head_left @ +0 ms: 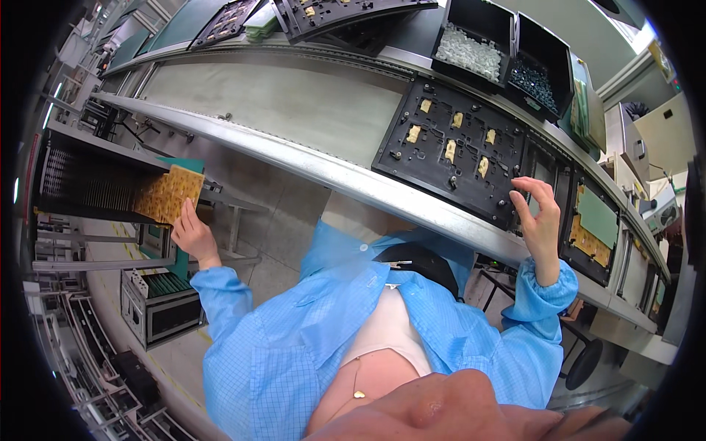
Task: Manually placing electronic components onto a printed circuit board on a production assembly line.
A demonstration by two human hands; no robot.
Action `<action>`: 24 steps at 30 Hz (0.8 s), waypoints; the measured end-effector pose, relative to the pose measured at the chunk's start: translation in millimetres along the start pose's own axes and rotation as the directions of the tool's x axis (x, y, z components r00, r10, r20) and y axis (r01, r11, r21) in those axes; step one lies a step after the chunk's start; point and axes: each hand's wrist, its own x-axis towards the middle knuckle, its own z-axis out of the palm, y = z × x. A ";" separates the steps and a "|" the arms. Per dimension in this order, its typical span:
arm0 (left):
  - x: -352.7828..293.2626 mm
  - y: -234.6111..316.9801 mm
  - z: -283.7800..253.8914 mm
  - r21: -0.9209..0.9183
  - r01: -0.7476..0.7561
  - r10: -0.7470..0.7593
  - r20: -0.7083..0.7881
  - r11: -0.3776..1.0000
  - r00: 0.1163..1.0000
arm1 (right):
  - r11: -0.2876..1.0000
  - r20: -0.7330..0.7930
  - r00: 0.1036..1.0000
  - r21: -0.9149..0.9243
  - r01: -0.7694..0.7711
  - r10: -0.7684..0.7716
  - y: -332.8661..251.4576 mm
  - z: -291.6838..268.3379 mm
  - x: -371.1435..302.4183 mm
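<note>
My left hand (pixel 193 234) pinches the edge of a yellow circuit board panel (pixel 175 192). Most of that panel lies inside a black slotted rack (pixel 81 180), with its near end sticking out. At the right, my right hand (pixel 540 213) is by the near right corner of a black fixture tray (pixel 434 167). Its thumb and fingers are curved and apart, with nothing visible between them; whether the fingertips touch the tray I cannot tell. Several small cream-coloured pieces (pixel 451 151) sit in the tray, which rests on the conveyor (pixel 294 95).
Two black bins hold clear small parts (pixel 471 55) and dark blue small parts (pixel 533 82) behind the tray. Another black fixture (pixel 594 228) with a yellow and green board lies farther right. More fixtures (pixel 346 15) lean at the back. A metal rail (pixel 279 154) edges the conveyor.
</note>
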 end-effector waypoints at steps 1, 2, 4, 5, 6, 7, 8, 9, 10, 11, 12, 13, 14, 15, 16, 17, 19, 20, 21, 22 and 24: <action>8.3 7.0 -18.6 -0.107 0.014 -0.022 -0.067 0.994 0.998 | 1.000 -0.006 1.000 0.000 0.015 -0.015 -3.1 -0.3 0.8; 22.1 16.0 -40.2 -0.110 0.005 -0.013 -0.068 0.994 0.998 | 1.000 -0.008 1.000 0.001 0.005 -0.005 -6.0 -1.5 2.4; 48.9 34.4 -86.7 -0.284 -0.037 -0.023 -0.205 0.958 0.978 | 0.998 0.065 0.997 0.046 0.038 -0.041 -15.3 -1.3 9.2; 61.9 42.0 -106.3 -0.287 -0.034 -0.026 -0.203 0.957 0.979 | 0.998 0.066 0.997 0.041 0.040 -0.042 -22.1 3.1 15.5; 79.1 52.7 -123.0 -0.395 -0.133 0.017 -0.283 0.909 0.959 | 0.973 0.153 0.987 0.230 0.013 -0.049 -28.6 8.5 23.5; 96.7 65.1 -139.9 -0.485 -0.239 0.055 -0.363 0.841 0.930 | 0.910 0.239 0.968 0.412 -0.038 -0.069 -34.7 14.0 32.4; 108.7 78.7 -151.8 -0.545 -0.316 0.105 -0.383 0.777 0.918 | 0.864 0.296 0.951 0.498 -0.071 -0.092 -50.6 18.6 42.4; 123.6 94.4 -163.2 -0.595 -0.396 0.160 -0.410 0.699 0.898 | 0.805 0.347 0.931 0.581 -0.117 -0.115 -65.7 21.4 52.9; 143.0 114.4 -173.3 -0.604 -0.493 0.219 -0.470 0.627 0.855 | 0.805 0.341 0.936 0.579 -0.133 -0.091 -72.9 22.5 61.0; 159.3 135.9 -181.6 -0.602 -0.578 0.266 -0.530 0.551 0.805 | 0.668 0.369 0.925 0.711 -0.219 -0.091 -79.2 23.4 70.4; 168.7 161.8 -182.6 -0.597 -0.644 0.242 -0.616 0.478 0.750 | 0.512 0.396 0.913 0.808 -0.293 -0.102 -83.5 27.5 80.1; 179.3 185.9 -186.3 -0.580 -0.710 0.211 -0.696 0.400 0.687 | 0.456 0.388 0.916 0.836 -0.305 -0.098 -85.5 27.1 87.7; 185.9 209.3 -187.4 -0.567 -0.744 0.179 -0.740 0.353 0.648 | 0.481 0.373 0.928 0.813 -0.328 0.003 -84.3 23.1 92.0; 192.0 229.8 -188.4 -0.549 -0.780 0.142 -0.783 0.301 0.606 | 0.503 0.347 0.932 0.789 -0.353 0.110 -81.8 18.9 94.5; 199.8 243.0 -194.4 -0.556 -0.780 0.132 -0.783 0.287 0.607 | 0.509 0.344 0.930 0.783 -0.358 0.126 -72.8 15.3 98.3; 209.0 255.1 -199.2 -0.586 -0.785 0.153 -0.772 0.201 0.616 | 0.487 0.272 0.953 0.820 -0.300 0.130 -56.3 12.5 103.3; 220.9 267.5 -195.7 -0.616 -0.781 0.175 -0.762 0.101 0.624 | 0.466 0.200 0.968 0.849 -0.247 0.150 -28.4 -0.1 116.0; 225.9 266.8 -188.5 -0.671 -0.741 0.206 -0.726 -0.007 0.656 | 0.517 0.194 0.972 0.823 -0.235 0.133 -17.5 -8.7 123.8; 230.1 265.5 -181.3 -0.718 -0.687 0.243 -0.690 -0.110 0.682 | 0.564 0.192 0.975 0.795 -0.222 0.113 -6.9 -17.0 131.7; 234.3 264.9 -174.1 -0.757 -0.638 0.207 -0.653 -0.142 0.729 | 0.634 0.212 0.971 0.737 -0.235 0.113 2.9 -25.1 138.9; 237.5 268.1 -151.7 -0.811 -0.566 0.115 -0.583 -0.150 0.804 | 0.725 0.278 0.957 0.644 -0.245 0.076 13.5 -30.5 154.6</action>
